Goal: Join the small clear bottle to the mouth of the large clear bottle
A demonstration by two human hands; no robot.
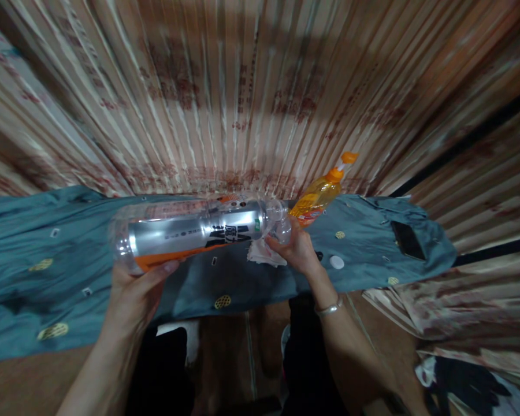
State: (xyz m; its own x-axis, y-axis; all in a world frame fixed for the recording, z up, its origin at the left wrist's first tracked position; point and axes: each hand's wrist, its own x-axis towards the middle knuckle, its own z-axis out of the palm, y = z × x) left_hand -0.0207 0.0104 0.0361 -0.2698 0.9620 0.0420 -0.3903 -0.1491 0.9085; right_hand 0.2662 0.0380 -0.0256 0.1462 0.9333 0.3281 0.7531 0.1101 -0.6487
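Note:
A large clear plastic bottle with a silver and orange label (pixel 190 231) lies sideways in the air, its neck toward the right. My left hand (pixel 141 289) grips its base end from below, thumb on the label. At the neck, my right hand (pixel 297 248) has its fingers closed round the bottle's clear narrow end. Just beyond those fingers stands a tilted bottle of yellow liquid (pixel 316 199) with an orange pump top. A crumpled white tissue (pixel 266 253) lies under the neck.
A teal cloth (pixel 242 289) covers the long narrow surface. On its right part are a white round lid (pixel 337 262) and a dark phone (pixel 408 240). Pleated patterned curtains (pixel 225 104) hang behind and at the right. Dark items lie on the floor at lower right.

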